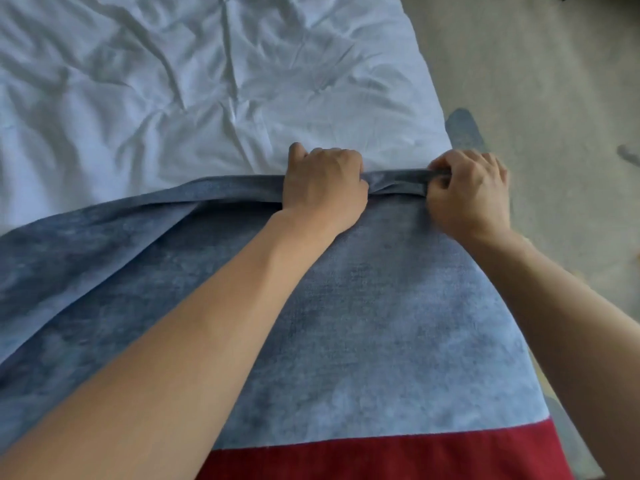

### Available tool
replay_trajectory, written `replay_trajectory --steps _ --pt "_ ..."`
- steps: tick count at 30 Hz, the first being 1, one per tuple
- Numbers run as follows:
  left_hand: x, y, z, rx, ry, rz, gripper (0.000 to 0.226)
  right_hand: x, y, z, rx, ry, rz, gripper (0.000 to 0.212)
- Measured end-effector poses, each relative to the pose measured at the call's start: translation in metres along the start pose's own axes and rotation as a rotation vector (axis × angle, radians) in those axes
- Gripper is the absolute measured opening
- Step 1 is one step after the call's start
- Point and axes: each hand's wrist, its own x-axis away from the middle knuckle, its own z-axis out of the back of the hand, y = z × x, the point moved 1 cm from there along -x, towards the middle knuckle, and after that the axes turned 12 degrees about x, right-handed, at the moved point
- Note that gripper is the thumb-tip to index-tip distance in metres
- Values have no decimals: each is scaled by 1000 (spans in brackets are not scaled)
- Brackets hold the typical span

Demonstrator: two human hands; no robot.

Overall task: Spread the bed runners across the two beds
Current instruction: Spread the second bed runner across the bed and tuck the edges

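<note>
Nearest me, the runner (363, 323) lies blue across the bed (173, 98), a red band along its near edge. Further out, my left hand (323, 187) and right hand (469, 192) are both curled tight on its far edge, which is bunched into a fold between them near the bed's right side. I'd draw that edge away from me evenly, both grips level, so the fold opens flat. The long crease running off to the left needs smoothing too. Beyond lies the wrinkled white sheet; carpet (536, 81) to the right.
</note>
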Motion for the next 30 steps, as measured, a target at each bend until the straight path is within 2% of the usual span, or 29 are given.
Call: replay_trajectory --steps 4,9,11,14,17,19,22,25,28,30 --pt "24 -38 39 -37 10 68 40 14 -55 12 -27 24 199 28" --pt "54 -139 132 -235 -257 377 37 23 -157 21 -134 -17 346 20" --pt "72 -185 168 -186 -329 537 34 28 -203 24 -169 -34 415 21" --pt "109 -238 207 -41 -442 651 26 37 -267 29 -212 -63 517 22" --pt "145 -277 232 112 -402 706 29 46 -318 35 -227 -83 561 22" --pt "166 -296 240 11 -401 695 23 55 -344 37 -234 -110 587 20" --pt "190 -313 241 -141 -503 641 11 68 -373 38 -226 -186 613 17" --pt "205 -318 230 -215 -529 523 21 78 -388 42 -137 -266 651 21" --pt "216 -317 219 -203 -432 393 10 91 -391 46 -67 -225 671 20" --pt "225 -315 213 -186 -255 274 23 101 -391 49 -52 -191 653 22"
